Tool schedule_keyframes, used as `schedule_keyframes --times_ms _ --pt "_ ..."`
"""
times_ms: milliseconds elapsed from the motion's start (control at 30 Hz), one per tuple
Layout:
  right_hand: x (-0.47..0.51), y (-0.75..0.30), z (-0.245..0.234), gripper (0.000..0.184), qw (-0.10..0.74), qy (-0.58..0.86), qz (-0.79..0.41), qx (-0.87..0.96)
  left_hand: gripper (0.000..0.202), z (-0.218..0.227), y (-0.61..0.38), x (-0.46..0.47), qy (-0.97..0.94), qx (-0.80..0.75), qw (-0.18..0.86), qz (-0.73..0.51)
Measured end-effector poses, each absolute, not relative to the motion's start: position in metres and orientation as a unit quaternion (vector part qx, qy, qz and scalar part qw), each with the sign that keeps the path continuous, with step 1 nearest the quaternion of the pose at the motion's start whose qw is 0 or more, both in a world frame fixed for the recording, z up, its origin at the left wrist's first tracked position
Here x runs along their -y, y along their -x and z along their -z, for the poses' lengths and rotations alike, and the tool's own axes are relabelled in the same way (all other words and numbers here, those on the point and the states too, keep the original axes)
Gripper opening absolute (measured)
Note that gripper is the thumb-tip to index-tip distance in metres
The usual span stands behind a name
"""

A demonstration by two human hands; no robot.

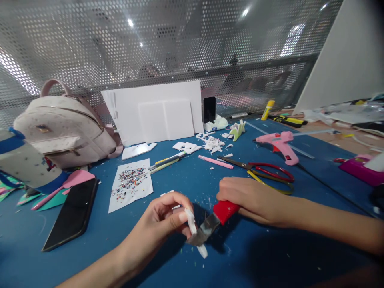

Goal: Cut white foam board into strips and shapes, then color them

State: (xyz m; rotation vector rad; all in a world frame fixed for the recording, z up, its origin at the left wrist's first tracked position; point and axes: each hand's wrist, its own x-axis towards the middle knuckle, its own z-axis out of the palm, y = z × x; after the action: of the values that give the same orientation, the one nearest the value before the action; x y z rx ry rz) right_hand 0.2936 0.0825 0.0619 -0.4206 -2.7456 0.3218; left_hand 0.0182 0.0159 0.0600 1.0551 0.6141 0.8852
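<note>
My left hand [163, 220] pinches a small strip of white foam board [191, 221] between thumb and fingers, low over the blue table [177, 176]. In my right hand [252, 200] is a red-handled utility knife [225, 212], its blade angled down to the left. The blade crosses the lower part of the strip, and a white end sticks out below it. Several white crumbs and green flecks dot the surface around. Just beyond my right hand lie scissors [265, 173] with red and yellow handles.
A pink glue gun [283, 145] with its cord lies right, a pink pen [215, 161] ahead beside white foam scraps [212, 143]. Left are paper [115, 202] with colourful bits, a phone [73, 214], a mug [33, 164] and a backpack [64, 132]. White boards [126, 116] stand behind.
</note>
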Motion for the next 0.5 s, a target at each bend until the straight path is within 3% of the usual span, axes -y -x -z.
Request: schedule_keyframes --times_ms 500 --pt "-0.0811 -0.2917 -0.0555 0.015 0.187 0.153 -0.095 0.966 0.014 -0.0577 -0.0194 -0.0147 -0.474 -0.284 0.729 -0.404"
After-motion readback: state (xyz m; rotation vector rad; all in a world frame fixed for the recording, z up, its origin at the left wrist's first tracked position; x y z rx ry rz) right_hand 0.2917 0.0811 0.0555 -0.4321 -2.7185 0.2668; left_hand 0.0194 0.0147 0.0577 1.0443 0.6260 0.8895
